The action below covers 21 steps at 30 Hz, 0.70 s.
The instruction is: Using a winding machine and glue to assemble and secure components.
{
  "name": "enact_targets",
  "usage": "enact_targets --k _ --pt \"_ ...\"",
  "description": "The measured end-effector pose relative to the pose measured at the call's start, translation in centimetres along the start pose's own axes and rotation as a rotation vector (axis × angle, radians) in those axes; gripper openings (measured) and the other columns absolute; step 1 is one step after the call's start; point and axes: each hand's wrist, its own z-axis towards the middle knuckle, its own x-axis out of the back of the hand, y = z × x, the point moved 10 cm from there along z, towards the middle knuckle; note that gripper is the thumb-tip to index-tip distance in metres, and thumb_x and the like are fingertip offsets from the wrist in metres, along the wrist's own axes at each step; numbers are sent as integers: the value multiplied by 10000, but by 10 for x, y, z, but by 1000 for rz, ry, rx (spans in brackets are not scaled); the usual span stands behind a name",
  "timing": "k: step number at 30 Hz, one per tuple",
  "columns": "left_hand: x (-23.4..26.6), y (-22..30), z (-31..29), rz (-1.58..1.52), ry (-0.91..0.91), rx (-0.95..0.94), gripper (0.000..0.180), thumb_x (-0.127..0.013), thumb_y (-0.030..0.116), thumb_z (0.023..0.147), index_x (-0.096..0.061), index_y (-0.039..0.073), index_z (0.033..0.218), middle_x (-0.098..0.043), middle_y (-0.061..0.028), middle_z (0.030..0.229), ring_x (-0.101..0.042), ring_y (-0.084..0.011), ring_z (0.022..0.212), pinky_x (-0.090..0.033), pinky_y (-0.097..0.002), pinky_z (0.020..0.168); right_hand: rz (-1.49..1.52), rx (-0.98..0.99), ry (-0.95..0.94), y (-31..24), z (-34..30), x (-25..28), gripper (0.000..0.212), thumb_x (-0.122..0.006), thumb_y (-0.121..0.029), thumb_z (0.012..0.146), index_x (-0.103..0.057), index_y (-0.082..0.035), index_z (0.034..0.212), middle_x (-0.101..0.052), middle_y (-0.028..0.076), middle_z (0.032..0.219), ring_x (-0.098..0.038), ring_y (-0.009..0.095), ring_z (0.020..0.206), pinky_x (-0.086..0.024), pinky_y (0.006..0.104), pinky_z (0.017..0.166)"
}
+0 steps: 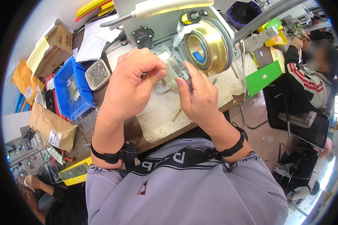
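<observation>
My left hand is closed in a pinch, thumb against the curled fingers, in front of the bench machine. Whatever lies between those fingertips is too small or hidden to make out. Close by on the right, my right hand has its fingers stretched out and its thumb apart from them. It is beside small metal parts at the machine's front, and its fingers partly cover them. A clear plastic guard stands just beyond both hands. A large gold-coloured wheel is mounted behind my right hand, below a small yellow spool.
Left of my arm are a blue bin, a white tray of small metal pieces, a cardboard box and a brown paper parcel. At right are a green board and a seated person. Another person's hand shows lower left.
</observation>
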Motion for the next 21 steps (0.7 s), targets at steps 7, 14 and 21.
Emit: enact_targets --k 7,14,21 --pt "1 4 1 45 -2 -33 77 -717 7 867 -646 33 851 -592 -35 777 -495 -218 762 -399 -349 760 -66 81 2 -6 1 -1 377 -739 -87 923 -628 37 1261 -583 117 796 -598 281 592 -496 377 523" --pt "1 3 0 49 -11 -27 80 -714 -1 857 -641 29 846 -598 -36 781 -503 -222 771 -400 -346 769 -34 127 31 -8 2 1 336 -744 -66 913 -639 31 1217 -569 106 756 -577 271 573 -477 378 508" --pt "17 -10 -4 -353 -75 37 124 -701 74 929 -632 25 839 -580 -38 844 -500 -194 847 -399 -349 791 -5 100 30 -2 -5 7 352 -743 -100 923 -637 29 1232 -590 107 779 -584 270 591 -484 369 514"
